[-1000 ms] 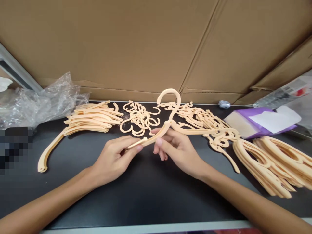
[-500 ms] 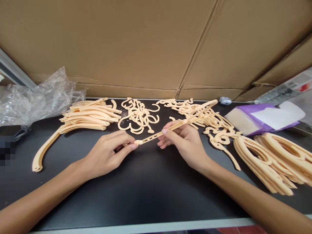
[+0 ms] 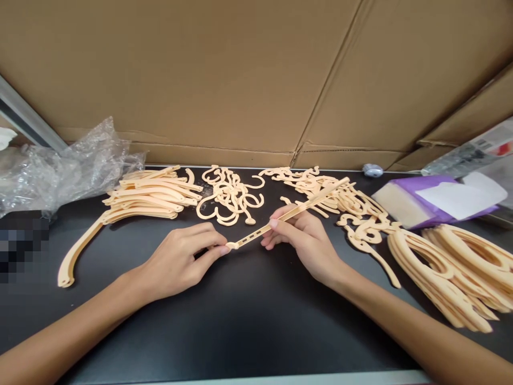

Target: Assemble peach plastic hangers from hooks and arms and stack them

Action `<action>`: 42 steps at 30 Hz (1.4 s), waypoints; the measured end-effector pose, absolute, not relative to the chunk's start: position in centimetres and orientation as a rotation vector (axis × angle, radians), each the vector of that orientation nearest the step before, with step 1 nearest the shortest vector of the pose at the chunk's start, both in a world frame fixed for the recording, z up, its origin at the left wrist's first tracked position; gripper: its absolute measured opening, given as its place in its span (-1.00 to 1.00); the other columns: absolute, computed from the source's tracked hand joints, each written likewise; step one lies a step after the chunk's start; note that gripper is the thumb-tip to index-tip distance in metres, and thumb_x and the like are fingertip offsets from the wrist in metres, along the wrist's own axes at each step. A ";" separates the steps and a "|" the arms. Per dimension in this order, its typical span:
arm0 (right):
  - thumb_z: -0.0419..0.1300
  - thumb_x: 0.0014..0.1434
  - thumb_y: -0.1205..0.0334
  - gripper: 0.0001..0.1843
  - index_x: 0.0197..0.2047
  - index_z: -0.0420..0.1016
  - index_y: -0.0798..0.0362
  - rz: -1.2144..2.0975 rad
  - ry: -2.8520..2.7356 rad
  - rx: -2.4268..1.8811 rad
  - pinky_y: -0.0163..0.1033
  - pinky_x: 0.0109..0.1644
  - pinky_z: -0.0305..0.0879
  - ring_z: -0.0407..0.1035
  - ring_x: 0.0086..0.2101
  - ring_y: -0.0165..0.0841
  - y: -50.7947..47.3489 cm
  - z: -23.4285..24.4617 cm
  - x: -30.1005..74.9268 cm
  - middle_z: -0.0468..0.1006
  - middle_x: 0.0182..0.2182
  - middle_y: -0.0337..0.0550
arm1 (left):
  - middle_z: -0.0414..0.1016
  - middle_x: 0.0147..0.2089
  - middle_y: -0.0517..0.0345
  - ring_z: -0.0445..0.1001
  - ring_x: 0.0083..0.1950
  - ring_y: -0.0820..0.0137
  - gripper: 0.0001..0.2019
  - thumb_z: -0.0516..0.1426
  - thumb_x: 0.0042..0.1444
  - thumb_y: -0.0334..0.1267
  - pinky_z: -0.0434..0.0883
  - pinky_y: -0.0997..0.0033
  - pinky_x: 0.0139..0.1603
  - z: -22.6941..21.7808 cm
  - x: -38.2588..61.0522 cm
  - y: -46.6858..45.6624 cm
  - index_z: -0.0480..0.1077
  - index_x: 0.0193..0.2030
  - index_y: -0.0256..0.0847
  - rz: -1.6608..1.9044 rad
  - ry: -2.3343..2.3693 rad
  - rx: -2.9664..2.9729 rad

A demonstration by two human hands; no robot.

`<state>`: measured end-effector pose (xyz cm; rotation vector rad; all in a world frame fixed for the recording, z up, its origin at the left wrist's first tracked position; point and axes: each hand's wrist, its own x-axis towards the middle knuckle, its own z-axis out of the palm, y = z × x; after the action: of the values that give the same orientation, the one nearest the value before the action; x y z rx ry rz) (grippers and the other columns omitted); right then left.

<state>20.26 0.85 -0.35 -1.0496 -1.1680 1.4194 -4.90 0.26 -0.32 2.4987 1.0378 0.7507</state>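
A pale, cream-coloured hanger arm (image 3: 308, 204) slants across the middle, seen nearly edge-on, with small slots along its lower part. My right hand (image 3: 306, 235) is closed around it, thumb and fingers pinching it near its middle. Thumb and forefinger of my left hand (image 3: 188, 256) pinch a small rounded piece (image 3: 231, 245) at the arm's lower end. Whether this piece is separate from the arm I cannot tell, as the fingers hide part of it. Beyond my hands lies a pile of hanger hooks (image 3: 232, 195) of the same colour.
Curved hanger arms (image 3: 148, 195) are stacked at the left, one jutting forward. Looped hanger parts (image 3: 444, 272) stand stacked at the right; more small parts (image 3: 364, 227) lie beside them. Clear plastic wrap (image 3: 76, 166), a purple tissue pack (image 3: 425, 200) and a cardboard wall (image 3: 200, 75) surround the black table (image 3: 240, 321).
The hanger arm has turned about its length: its far end showed two spread prongs and now appears as one narrow strip. Both hands keep their pinch. The whole view has shifted slightly.
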 end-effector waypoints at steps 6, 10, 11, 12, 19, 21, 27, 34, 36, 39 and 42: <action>0.37 0.10 0.05 -0.70 -0.26 0.44 0.07 1.393 -1.234 -1.050 -0.22 -0.33 0.50 0.53 -0.46 -0.34 0.8 -0.6 20.3 0.58 -0.49 -0.22 | 0.53 -0.26 0.20 0.48 -0.29 0.50 -0.80 0.09 0.41 -0.26 0.32 0.53 -0.23 -0.4 -4.9 0.3 0.54 -0.16 -0.19 0.654 1.046 2.496; 0.34 0.14 0.09 -0.76 -0.28 0.45 0.08 1.347 -1.301 -1.048 -0.28 -0.37 0.44 0.48 -0.50 -0.39 0.7 -0.6 20.4 0.56 -0.52 -0.24 | 0.54 -0.26 0.21 0.49 -0.31 0.49 -0.79 0.09 0.41 -0.24 0.31 0.50 -0.26 -0.4 -4.8 0.1 0.56 -0.16 -0.18 0.603 1.054 2.554; 0.34 0.15 0.10 -0.77 -0.29 0.46 0.08 1.344 -1.316 -1.043 -0.29 -0.38 0.43 0.46 -0.51 -0.41 0.6 -0.6 20.4 0.55 -0.52 -0.24 | 0.54 -0.27 0.21 0.48 -0.32 0.50 -0.78 0.09 0.41 -0.24 0.30 0.50 -0.28 -0.4 -4.8 0.1 0.56 -0.16 -0.18 0.594 1.059 2.569; 0.33 0.16 0.11 -0.78 -0.30 0.46 0.08 1.346 -1.329 -1.036 -0.29 -0.38 0.42 0.45 -0.52 -0.42 0.6 -0.7 20.4 0.55 -0.52 -0.24 | 0.53 -0.29 0.22 0.48 -0.34 0.50 -0.77 0.08 0.40 -0.24 0.29 0.50 -0.30 -0.4 -4.8 0.1 0.57 -0.17 -0.18 0.589 1.063 2.578; 0.30 0.22 0.12 -0.80 -0.31 0.45 0.06 1.324 -1.433 -1.023 -0.32 -0.39 0.34 0.42 -0.48 -0.43 0.5 -0.9 20.3 0.53 -0.47 -0.25 | 0.53 -0.32 0.25 0.43 -0.39 0.52 -0.78 0.10 0.38 -0.25 0.26 0.48 -0.33 -0.1 -4.8 0.0 0.58 -0.20 -0.16 0.579 1.102 2.527; 0.28 0.23 0.12 -0.81 -0.29 0.45 0.05 1.309 -1.441 -1.037 -0.31 -0.38 0.33 0.41 -0.47 -0.43 0.5 -1.0 20.2 0.52 -0.48 -0.25 | 0.53 -0.32 0.25 0.45 -0.37 0.51 -0.77 0.10 0.38 -0.23 0.26 0.48 -0.32 -0.1 -4.9 0.0 0.58 -0.22 -0.16 0.564 1.112 2.499; 0.26 0.25 0.10 -0.81 -0.27 0.42 0.05 1.326 -1.454 -1.062 -0.31 -0.35 0.35 0.42 -0.45 -0.43 0.5 -1.1 20.2 0.52 -0.48 -0.27 | 0.56 -0.29 0.28 0.47 -0.34 0.52 -0.75 0.10 0.39 -0.20 0.25 0.51 -0.32 0.2 -4.9 0.0 0.58 0.07 0.03 0.512 1.131 2.423; 0.27 0.21 0.08 -0.78 -0.28 0.43 0.06 1.361 -1.439 -1.036 -0.28 -0.37 0.37 0.43 -0.48 -0.42 0.8 -1.0 20.1 0.52 -0.49 -0.25 | 0.48 -0.38 0.30 0.39 -0.41 0.56 -0.74 0.11 0.38 -0.17 0.22 0.55 -0.37 0.7 -4.8 0.0 0.60 0.07 0.10 0.469 1.121 2.365; 0.28 0.20 0.08 -0.78 -0.28 0.43 0.06 1.374 -1.422 -1.030 -0.27 -0.37 0.37 0.44 -0.48 -0.41 0.9 -1.1 20.1 0.53 -0.49 -0.25 | 0.45 -0.40 0.31 0.36 -0.44 0.57 -0.74 0.11 0.38 -0.17 0.20 0.55 -0.39 0.9 -4.9 0.0 0.60 0.07 0.11 0.453 1.124 2.351; 0.29 0.20 0.08 -0.77 -0.28 0.43 0.07 1.384 -1.397 -1.030 -0.27 -0.37 0.38 0.45 -0.48 -0.41 0.9 -1.1 20.2 0.52 -0.49 -0.25 | 0.41 -0.43 0.31 0.32 -0.47 0.57 -0.73 0.11 0.37 -0.16 0.17 0.55 -0.43 1.0 -4.9 0.1 0.59 0.09 0.09 0.427 1.117 2.331; 0.30 0.19 0.08 -0.77 -0.28 0.44 0.07 1.389 -1.399 -1.039 -0.27 -0.37 0.38 0.45 -0.48 -0.40 0.9 -1.0 20.2 0.52 -0.49 -0.25 | 0.42 -0.43 0.30 0.33 -0.47 0.57 -0.72 0.11 0.36 -0.16 0.18 0.54 -0.43 1.0 -4.8 0.1 0.59 0.09 0.06 0.422 1.117 2.320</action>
<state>20.23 0.94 -0.98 -1.0386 -1.3987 1.3894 -4.83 0.13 1.03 2.3202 1.1174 0.4217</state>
